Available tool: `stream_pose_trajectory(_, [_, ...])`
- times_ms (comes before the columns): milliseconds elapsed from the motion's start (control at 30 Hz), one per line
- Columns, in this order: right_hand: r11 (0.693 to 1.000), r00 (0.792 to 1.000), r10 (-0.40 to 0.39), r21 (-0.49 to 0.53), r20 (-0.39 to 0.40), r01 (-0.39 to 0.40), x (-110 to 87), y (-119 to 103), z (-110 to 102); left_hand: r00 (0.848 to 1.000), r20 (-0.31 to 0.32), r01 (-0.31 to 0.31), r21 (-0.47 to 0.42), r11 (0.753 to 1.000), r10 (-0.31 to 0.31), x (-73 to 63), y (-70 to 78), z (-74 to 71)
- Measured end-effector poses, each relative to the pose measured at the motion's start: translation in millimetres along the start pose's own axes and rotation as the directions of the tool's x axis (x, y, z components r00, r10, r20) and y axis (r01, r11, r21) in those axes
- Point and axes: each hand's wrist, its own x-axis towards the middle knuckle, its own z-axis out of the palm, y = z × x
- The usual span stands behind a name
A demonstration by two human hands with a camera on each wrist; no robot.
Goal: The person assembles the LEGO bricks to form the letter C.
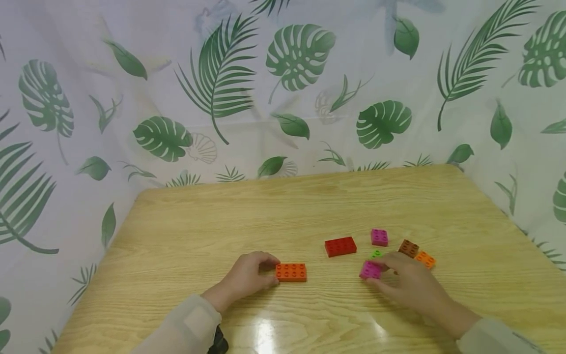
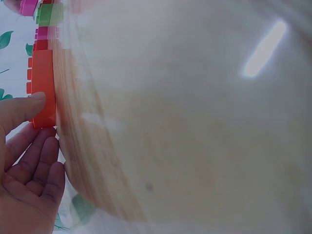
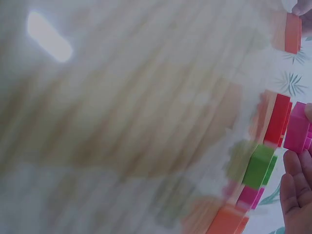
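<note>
1. From the left edge onward, a white cloth (image 1: 101,162) printed with green leaves stands behind and beside a wood-grained table (image 1: 199,221)
2. A pale left sleeve (image 1: 181,322) reaches in, with a black object (image 1: 218,341) partly hidden under its cuff
3. The left hand (image 1: 245,278) pinches the left end of an orange-red brick (image 1: 291,273), thumb on the near side and forefinger at the far corner; the left wrist view shows the other fingers loosely bent by that end
4. This brick lies on the table, its two rows of four studs facing up; any lettering on them is too small to read
5. Farther back and to the right, a red brick (image 1: 340,247) lies slightly turned, well apart from either hand
6. Next comes a pink brick (image 1: 370,270), gripped between the thumb and fingers of the right hand (image 1: 413,285); the right wrist view shows it raised off the table
7. Just behind it, a green brick (image 1: 377,254) is mostly covered by that hand, and a second pink brick (image 1: 379,237) sits beyond
8. A brown brick (image 1: 409,248) and an orange brick (image 1: 425,260) sit side by side past the knuckles
9. A pale right sleeve (image 1: 495,337) ends the row, bearing a thin dark mark too unclear to read
</note>
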Motion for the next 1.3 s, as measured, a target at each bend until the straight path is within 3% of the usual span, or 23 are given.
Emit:
stream_pose_trajectory(300, [0.999,0.999,-0.015,0.034,0.040,0.014,19.8,-17,15,1.000,0.002,-0.009,0.018,1.000,0.009,2.3,-1.3,1.9])
stream_pose_trajectory(633, [0.990,0.991,-0.109,0.096,0.078,0.101,38.3,-32,29,1.000,0.009,0.000,-0.003,1.000,0.000,1.9,-0.8,1.5])
stream_pose_trajectory(867, [0.977,0.983,-0.175,0.131,0.056,0.167,49.2,-39,39,1.000,0.005,0.001,-0.006,1.000,-0.001,1.4,-1.4,1.0])
stream_pose_trajectory(1300, [0.971,0.975,-0.170,0.193,0.144,0.140,63.6,-54,47,1.000,-0.004,-0.009,0.000,1.000,0.009,1.1,-3.1,0.3])
